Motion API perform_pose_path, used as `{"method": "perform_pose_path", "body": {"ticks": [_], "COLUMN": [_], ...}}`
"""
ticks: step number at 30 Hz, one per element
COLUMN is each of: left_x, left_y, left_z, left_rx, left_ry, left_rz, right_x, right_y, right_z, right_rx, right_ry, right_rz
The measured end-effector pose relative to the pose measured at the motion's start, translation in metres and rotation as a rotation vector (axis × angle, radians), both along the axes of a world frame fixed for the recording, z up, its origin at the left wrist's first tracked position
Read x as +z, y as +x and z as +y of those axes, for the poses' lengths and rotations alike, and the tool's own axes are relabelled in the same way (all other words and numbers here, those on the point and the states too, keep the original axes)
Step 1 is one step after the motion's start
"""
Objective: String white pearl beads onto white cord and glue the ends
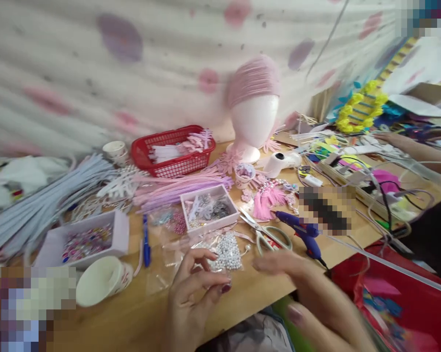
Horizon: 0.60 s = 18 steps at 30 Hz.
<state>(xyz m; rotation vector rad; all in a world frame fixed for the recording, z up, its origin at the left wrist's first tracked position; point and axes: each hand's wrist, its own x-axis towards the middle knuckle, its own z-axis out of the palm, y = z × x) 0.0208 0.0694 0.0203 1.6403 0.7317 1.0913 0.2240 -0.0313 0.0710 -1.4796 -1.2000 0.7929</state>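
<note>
My left hand [193, 293] is raised over the table's front edge, beside a clear bag of white pearl beads [228, 252]. Its thumb and a fingertip meet in a pinch; whatever may be between them is too small to make out. Slightly blurred, my right hand [308, 288] is at the right of the beads, fingers stretched and thumb apart, with nothing visible in it. Just beyond it lie scissors [267, 232] with pale handles and a purple glue gun [301, 227].
A white box [209, 227] of bagged beads, a gem box [119, 237], a paper cup [99, 281] and a blue pen [146, 239] surround the work area. Behind stand a red basket [179, 164] and a foam head [255, 117]. Another person's arm [410, 149] reaches in at right.
</note>
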Motion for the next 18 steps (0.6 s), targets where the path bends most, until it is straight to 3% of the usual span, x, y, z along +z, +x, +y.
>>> {"method": "perform_pose_path", "body": {"ticks": [4,8,12,16,18], "left_x": [0.004,0.005,0.006,0.009,0.02], "left_y": [-0.015,-0.027,-0.024,-0.017,-0.022], "left_z": [-0.008,-0.014,-0.015,-0.011,-0.002], "left_rx": [0.118,0.214,0.325,0.248,0.22], "left_ry": [-0.008,-0.079,-0.26,-0.315,-0.294], "left_rz": [-0.044,-0.112,-0.242,-0.213,-0.116], "right_x": [-0.02,-0.029,-0.031,-0.043,-0.051], "right_y": [-0.051,-0.073,-0.074,-0.071,-0.068], "right_z": [0.048,0.071,0.072,0.073,0.076], "right_rx": [0.351,0.503,0.501,0.458,0.418], "right_ry": [-0.036,-0.093,-0.099,-0.068,-0.039], "right_rz": [0.276,0.441,0.391,0.475,0.481]}}
